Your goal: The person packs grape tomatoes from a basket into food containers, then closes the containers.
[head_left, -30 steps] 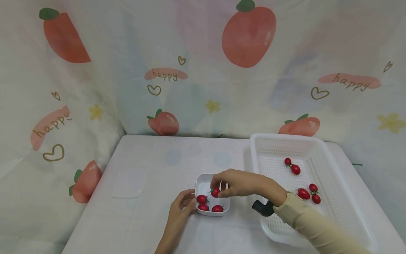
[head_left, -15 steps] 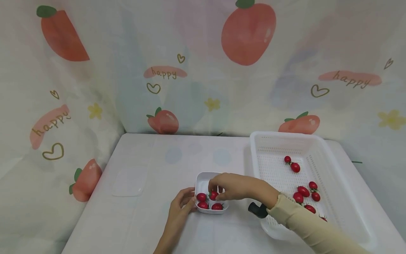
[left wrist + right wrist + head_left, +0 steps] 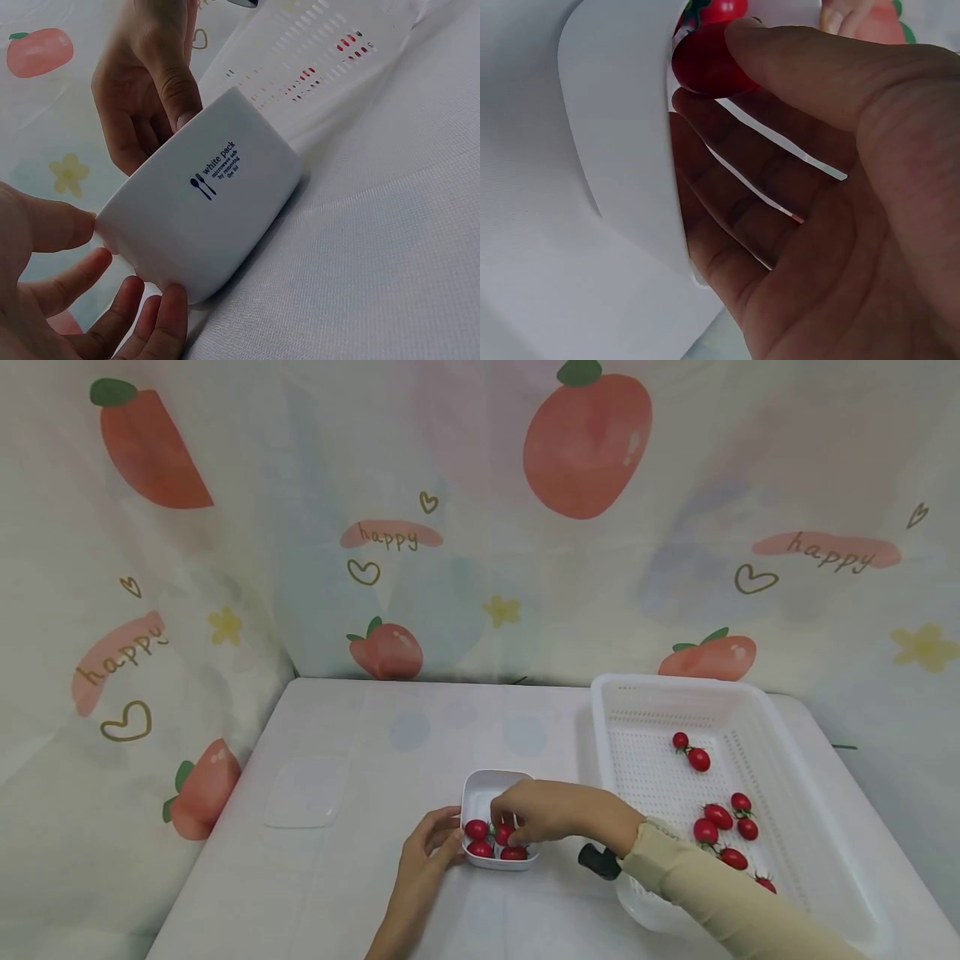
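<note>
Head: right hand pinches a tomato over the box; left hand steadies the box's left wall on the counter.
Left wrist: left fingers curl round the box.
Right wrist: tomato sits at the fingertips, inside the rim.

The small bowl looks like smooth white plastic with a soft satin sheen. The tomatoes inside it are glossy red and smooth-skinned. The basket is white perforated plastic, slightly shiny. The table wears a matt, finely woven white cloth. The lid is clear, faintly frosted plastic. The backdrop is thin printed fabric, matt.
</note>
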{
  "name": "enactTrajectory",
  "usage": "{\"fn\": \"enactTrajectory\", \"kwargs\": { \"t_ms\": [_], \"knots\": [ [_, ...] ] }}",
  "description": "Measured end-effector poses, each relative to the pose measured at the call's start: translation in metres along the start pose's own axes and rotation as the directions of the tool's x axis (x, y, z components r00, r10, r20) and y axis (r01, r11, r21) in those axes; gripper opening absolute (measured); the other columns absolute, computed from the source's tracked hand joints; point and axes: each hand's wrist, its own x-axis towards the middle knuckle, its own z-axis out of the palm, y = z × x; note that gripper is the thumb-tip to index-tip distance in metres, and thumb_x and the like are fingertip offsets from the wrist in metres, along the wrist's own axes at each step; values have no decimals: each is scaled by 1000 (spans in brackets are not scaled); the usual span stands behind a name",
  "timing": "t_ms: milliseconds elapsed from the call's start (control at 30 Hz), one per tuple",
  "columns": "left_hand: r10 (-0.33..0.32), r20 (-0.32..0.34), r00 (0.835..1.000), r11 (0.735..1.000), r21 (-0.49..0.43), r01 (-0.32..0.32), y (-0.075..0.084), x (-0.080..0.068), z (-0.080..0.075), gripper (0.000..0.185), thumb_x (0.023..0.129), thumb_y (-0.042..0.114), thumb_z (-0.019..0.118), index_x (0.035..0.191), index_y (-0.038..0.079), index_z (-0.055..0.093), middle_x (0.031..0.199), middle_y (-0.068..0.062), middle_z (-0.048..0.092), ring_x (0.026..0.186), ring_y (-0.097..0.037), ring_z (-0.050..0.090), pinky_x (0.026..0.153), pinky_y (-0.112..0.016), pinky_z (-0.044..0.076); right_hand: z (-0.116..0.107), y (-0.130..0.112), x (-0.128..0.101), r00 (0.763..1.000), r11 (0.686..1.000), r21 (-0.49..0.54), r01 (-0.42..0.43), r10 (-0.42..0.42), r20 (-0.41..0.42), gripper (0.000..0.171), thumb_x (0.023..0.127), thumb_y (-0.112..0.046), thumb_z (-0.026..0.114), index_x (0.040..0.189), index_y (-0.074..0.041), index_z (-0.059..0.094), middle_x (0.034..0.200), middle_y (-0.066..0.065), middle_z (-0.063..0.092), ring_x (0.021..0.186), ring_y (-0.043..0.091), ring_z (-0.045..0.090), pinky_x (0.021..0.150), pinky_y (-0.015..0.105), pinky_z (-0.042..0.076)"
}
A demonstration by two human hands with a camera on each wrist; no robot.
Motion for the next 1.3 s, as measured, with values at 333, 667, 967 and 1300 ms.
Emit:
{"fn": "enactTrajectory", "kwargs": {
  "t_ms": [333, 667, 967, 1300],
  "knots": [
    [6, 11, 1000, 1000, -10, -6, 0, -1, -1, 44, 100, 18, 65, 143, 10, 58, 140, -16, 60, 122, -24, 64, 89, -25, 62, 1, 8, 9, 999, 1000, 9, 23, -23, 30, 14, 89, -7, 80, 102, -10, 74, 82, -8, 67, 73, 3, 56, 69, 17, 52],
    [5, 5, 1000, 1000, 1, -5, 0, 2, 0, 42, 100, 15, 64, 141, 11, 59, 139, -16, 61, 121, -23, 64, 88, -25, 62, -2, 14, 18, 997, 998, 56, 16, -20, 71, 11, 90, -6, 79, 100, -9, 78, 78, -7, 67, 73, 3, 55, 70, 18, 51],
    [13, 14, 1000, 1000, -28, -12, 0, -1, -1, 43, 100, 16, 64, 143, 10, 58, 140, -16, 60, 122, -24, 63, 89, -25, 62, 0, 15, 22, 998, 998, 60, -9, 5, 58, 13, 89, -5, 80, 101, -9, 79, 82, -5, 69, 77, 5, 57, 74, 18, 52],
    [7, 5, 1000, 1000, -24, -6, 0, -1, 0, 43, 100, 15, 65, 143, 10, 58, 140, -16, 60, 122, -23, 64, 87, -25, 62, 5, 17, 24, 1000, 999, 32, -8, 7, 29, 16, 88, -4, 80, 103, -9, 79, 82, -5, 69, 77, 5, 58, 76, 18, 54]
  ]
}}
